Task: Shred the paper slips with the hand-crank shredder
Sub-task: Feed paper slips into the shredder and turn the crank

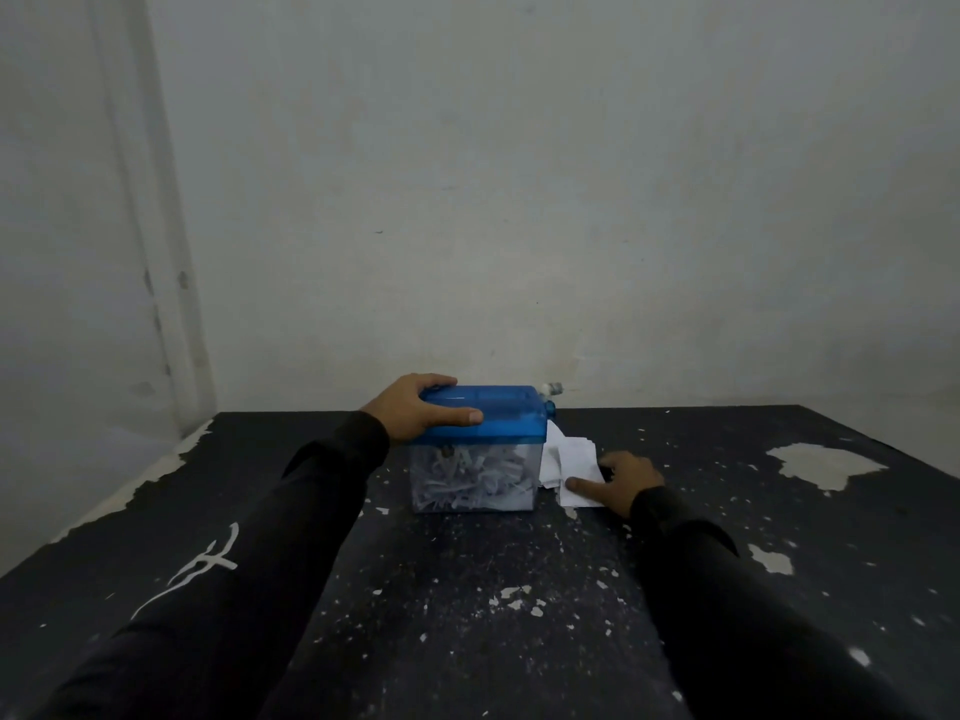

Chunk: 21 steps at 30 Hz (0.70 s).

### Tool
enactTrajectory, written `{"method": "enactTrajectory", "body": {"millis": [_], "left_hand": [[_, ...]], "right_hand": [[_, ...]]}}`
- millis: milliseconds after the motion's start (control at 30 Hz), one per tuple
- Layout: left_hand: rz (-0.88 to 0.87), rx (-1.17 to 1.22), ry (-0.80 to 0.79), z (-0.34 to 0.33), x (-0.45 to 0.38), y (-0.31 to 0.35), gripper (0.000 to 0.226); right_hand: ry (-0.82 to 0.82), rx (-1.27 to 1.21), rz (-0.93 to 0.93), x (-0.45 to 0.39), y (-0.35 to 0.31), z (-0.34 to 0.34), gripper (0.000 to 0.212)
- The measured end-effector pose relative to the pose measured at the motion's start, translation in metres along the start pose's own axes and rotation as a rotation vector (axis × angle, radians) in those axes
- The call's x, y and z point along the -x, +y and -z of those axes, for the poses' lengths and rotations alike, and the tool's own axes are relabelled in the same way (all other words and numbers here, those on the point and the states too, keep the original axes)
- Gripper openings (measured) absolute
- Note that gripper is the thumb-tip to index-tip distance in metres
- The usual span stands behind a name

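Clearly the work is underway, since the clear bin (pixel 472 478) of the hand-crank shredder (pixel 480 446) already holds a thick tangle of white shreds (pixel 470 480). The shredder stands on the black table (pixel 467 589), toward its far edge and roughly midway between the left and right edges, close to the pale wall (pixel 519 174). The left hand (pixel 421 410) grips the left end of the blue lid (pixel 488 418): the thumb lies along the near face and the fingers curl over the top toward the far side, a hold that looks meant to pin the light box down so it does not skid or tip when the crank is turned. The crank (pixel 550 392) sticks out at the lid's far right corner, with nothing touching it. Just beside the bin's right wall lies a small loose pile of paper slips (pixel 569 459), kept within easy reach of the feeding hand. The right hand (pixel 621 480) rests on the pile's right side, its thumb stretched flat across the nearest slip and its fingers bent down onto the paper; whether it has actually pinched a slip free I cannot tell, as the fingertips are hidden. My reading is that it is picking out the next slip for the slot. Both forearms wear dark sleeves (pixel 322 501), and the tabletop's paint is chipped in pale patches (pixel 826 462).
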<state>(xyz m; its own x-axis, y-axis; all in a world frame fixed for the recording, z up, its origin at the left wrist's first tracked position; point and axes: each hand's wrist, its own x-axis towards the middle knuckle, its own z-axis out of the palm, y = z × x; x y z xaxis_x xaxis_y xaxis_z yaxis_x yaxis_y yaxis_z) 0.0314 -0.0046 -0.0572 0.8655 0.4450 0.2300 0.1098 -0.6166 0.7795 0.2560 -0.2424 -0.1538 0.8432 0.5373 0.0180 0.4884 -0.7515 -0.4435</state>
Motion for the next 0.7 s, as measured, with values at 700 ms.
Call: {"method": "enactTrajectory", "body": {"millis": [700], "left_hand": [[-0.004,0.012,-0.011,-0.0009,0.0048,0.0041,0.095]], "right_hand": [[0.320,-0.556,0.045,0.0026,-0.0042,0.0077,0.015]]}}
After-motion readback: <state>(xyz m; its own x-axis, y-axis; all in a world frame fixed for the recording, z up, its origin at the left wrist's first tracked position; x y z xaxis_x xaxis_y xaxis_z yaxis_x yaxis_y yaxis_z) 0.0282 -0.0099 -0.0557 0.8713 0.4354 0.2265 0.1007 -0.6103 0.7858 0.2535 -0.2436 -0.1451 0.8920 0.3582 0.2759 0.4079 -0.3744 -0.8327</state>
